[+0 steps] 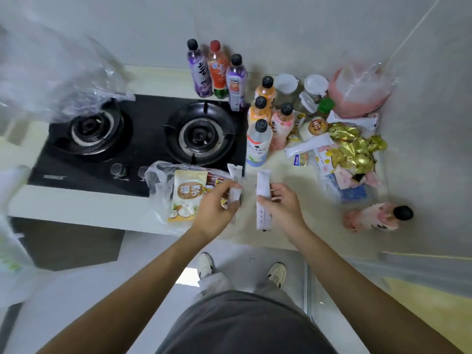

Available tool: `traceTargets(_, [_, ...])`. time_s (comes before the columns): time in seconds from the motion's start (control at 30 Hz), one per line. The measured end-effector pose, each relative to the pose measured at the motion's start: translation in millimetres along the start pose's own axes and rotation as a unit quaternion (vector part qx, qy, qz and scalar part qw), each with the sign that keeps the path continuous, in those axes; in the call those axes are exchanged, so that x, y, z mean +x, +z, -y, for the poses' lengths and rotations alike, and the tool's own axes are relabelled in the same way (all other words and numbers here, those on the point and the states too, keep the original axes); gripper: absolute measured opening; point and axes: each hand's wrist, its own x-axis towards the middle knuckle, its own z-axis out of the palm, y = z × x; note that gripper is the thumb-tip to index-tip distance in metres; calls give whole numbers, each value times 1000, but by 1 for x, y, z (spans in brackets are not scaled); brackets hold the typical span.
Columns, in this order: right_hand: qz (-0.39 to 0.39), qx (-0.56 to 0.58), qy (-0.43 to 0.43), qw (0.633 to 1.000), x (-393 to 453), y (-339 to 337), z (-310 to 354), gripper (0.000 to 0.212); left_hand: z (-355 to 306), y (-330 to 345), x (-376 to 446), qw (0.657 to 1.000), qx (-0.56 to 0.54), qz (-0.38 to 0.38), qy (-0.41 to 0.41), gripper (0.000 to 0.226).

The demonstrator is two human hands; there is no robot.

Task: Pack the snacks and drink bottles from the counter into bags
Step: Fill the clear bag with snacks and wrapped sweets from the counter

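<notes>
A clear plastic bag (159, 185) lies open at the counter's front edge, holding a white coconut snack pack (187, 198) and darker packets. My left hand (217, 210) grips a long white stick packet (235, 182) at the bag's mouth. My right hand (281, 208) holds a second white stick packet (263, 200) just right of the bag. Several drink bottles (259, 141) stand right of the stove. Gold-wrapped snacks (355, 149) and loose packets are piled at the right. A pink bottle (375, 217) lies on its side near the right front.
A black two-burner gas stove (138, 139) fills the counter's left. Three bottles (217, 70) stand at the back wall. Jars with white lids (315, 85) and a pink bag (357, 95) sit in the back right corner. A crumpled clear bag (63, 80) hangs at upper left.
</notes>
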Motion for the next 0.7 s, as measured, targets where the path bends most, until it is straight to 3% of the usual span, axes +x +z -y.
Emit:
traceTargets(0.13, [56,-90,-44,993,-1,62,28,25,29,-46,-20,995,24,-55,-83,31])
traceTargets(0.3, [96,-215,-58,970,7,121,40,18,58,-76,-15,982,95,-36,-161,38])
traceTargets(0.47, [79,-298,-100,946,13,148,39,24,58,-80,1,973,172,-6,-156,46])
traceTargets(0.53, [73,-327,-136,932,11,144,42,14,53,-80,2,968,197,-1,-153,35])
traceTargets(0.63, [48,-326,-173,928,4,129,41,22,47,-79,2,963,222,14,-150,4])
traceTargets(0.7, [16,-316,-181,931,1,115,38,22,43,-77,4,962,239,27,-132,13])
